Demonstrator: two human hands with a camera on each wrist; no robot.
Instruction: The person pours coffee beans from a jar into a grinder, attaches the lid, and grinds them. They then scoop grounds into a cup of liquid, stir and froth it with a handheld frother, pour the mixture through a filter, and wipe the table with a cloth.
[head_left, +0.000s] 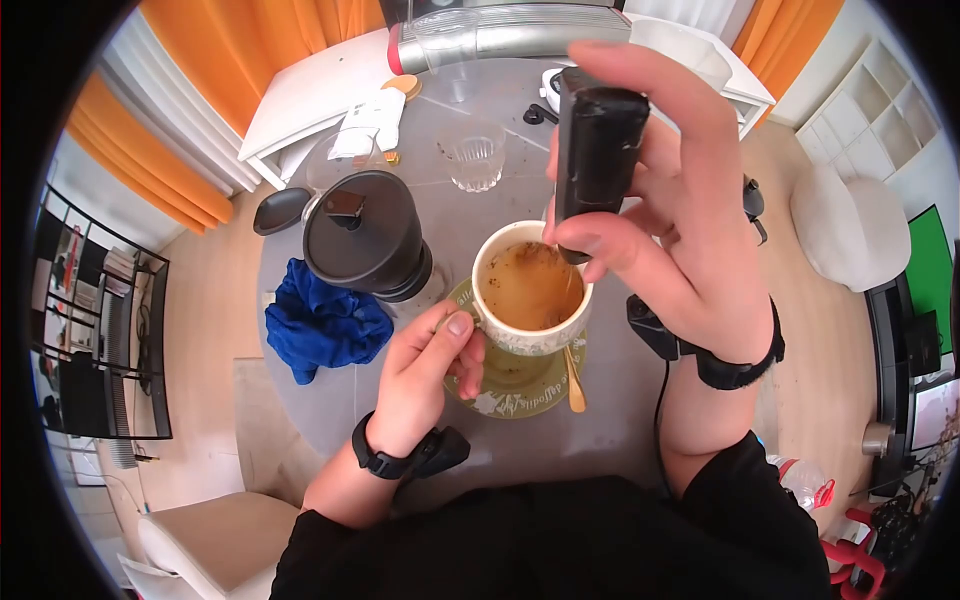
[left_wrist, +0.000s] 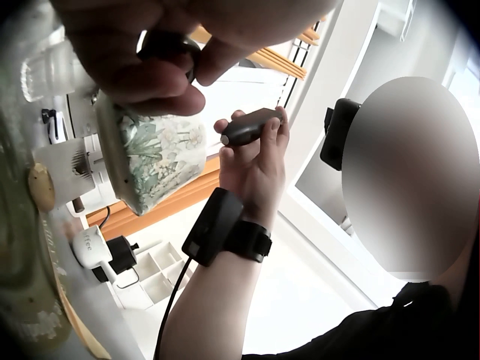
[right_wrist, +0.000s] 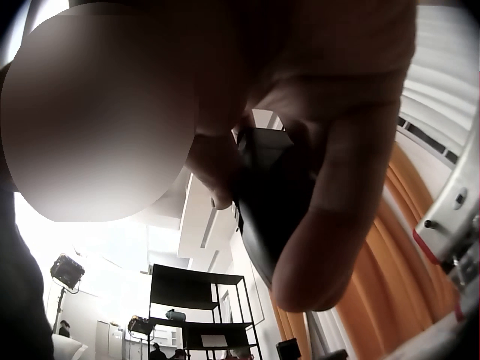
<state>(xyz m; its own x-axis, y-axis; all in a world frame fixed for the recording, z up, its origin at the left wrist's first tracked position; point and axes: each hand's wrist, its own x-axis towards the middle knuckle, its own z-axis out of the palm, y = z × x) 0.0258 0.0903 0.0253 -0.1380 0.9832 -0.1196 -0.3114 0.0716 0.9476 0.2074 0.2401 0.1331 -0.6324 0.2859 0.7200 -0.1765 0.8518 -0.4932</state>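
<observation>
Left hand point(head_left: 418, 375) pinches the handle of a cream floral ceramic-looking cup point(head_left: 525, 342) with brown liquid, seemingly raised over a round green patterned plate point(head_left: 540, 402) on the grey tabletop point(head_left: 450, 215). Right hand point(head_left: 700, 210) is clamped around a black oblong plastic-looking device point(head_left: 600, 150) above the cup. Cup likely stiff, breakable, weighty: hold by handle, keep level. Device probably light, smooth, hard; grip mid-body.

We see a gray tabletop point(head_left: 540, 450) carrying a blue cloth point(head_left: 325, 320) left of centre, a green plate point(head_left: 545, 400) mid-frame, a ribbed glass point(head_left: 474, 163) upper centre.
</observation>
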